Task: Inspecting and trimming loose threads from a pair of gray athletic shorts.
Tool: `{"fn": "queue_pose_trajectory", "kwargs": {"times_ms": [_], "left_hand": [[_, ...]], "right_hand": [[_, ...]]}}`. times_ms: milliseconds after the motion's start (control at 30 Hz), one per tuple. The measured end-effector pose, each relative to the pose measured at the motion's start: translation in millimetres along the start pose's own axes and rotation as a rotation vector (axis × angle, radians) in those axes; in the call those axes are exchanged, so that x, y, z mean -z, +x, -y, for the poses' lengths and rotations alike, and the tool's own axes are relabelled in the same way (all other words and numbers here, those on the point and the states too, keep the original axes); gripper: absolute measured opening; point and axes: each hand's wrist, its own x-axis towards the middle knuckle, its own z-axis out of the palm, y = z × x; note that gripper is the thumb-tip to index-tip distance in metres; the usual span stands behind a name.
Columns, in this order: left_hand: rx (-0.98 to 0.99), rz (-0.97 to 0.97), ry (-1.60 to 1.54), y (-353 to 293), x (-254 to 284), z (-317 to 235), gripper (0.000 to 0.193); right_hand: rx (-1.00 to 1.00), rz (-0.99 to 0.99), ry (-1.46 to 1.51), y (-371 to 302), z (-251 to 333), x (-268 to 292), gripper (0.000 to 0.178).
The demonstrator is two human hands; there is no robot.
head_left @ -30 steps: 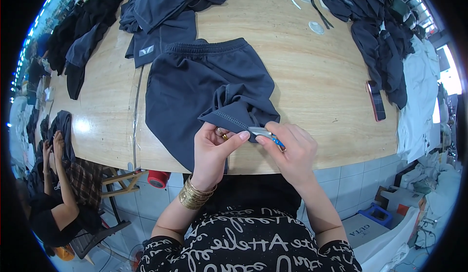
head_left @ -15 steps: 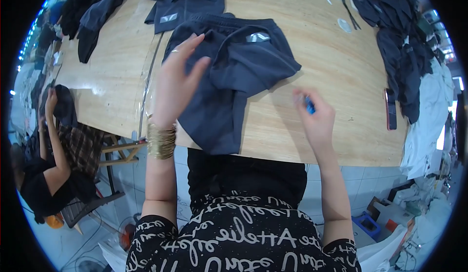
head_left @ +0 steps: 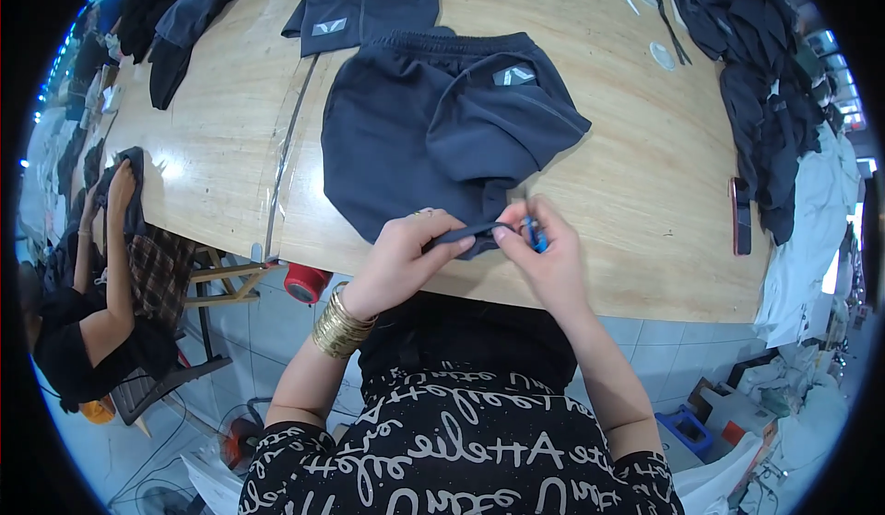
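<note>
A pair of dark navy shorts (head_left: 433,132) lies spread on the wooden table (head_left: 645,183), waistband away from me. My left hand (head_left: 401,257), with gold bangles at the wrist, pinches the hem at the near edge of the shorts. My right hand (head_left: 544,257) grips the same hem a little to the right and also holds a small blue tool (head_left: 537,236) between its fingers. The hem is stretched taut between both hands, just over the table's front edge.
More dark garments are piled at the far left (head_left: 175,17), far middle (head_left: 359,3) and right (head_left: 765,82) of the table. A dark phone (head_left: 740,215) lies at the right. Another person (head_left: 92,284) sits at the left holding dark cloth. A red thread cone (head_left: 304,283) sits under the table.
The shorts were turned and laid flat again. My left hand came back from the far side of the shorts to the near hem, and my right hand moved in to meet it.
</note>
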Motion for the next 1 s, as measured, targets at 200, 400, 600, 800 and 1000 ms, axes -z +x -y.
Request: {"fn": "queue_pose_trajectory", "kwargs": {"times_ms": [200, 400, 600, 800, 1000], "left_hand": [[0.124, 0.004, -0.522, 19.3, -6.4, -11.1, 0.026], [0.132, -0.068, -0.801, 26.0, -9.9, -13.2, 0.021], [0.088, -0.076, -0.744, 24.4, -7.7, -11.5, 0.02], [-0.168, -0.075, -0.312, 34.3, -2.9, -17.2, 0.016], [-0.096, 0.077, -0.293, 36.2, 4.1, -39.4, 0.016]], "right_hand": [[-0.057, 0.066, 0.061, 6.6, 15.7, 32.9, 0.013], [-0.307, 0.14, 0.624, -0.8, 23.0, 50.9, 0.012], [-0.257, 0.113, 0.633, -5.6, 24.7, 46.6, 0.012], [-0.195, 0.073, 0.472, -2.2, 33.5, 38.3, 0.011], [0.218, 0.021, 0.012, -1.6, 26.1, 22.6, 0.021]]}}
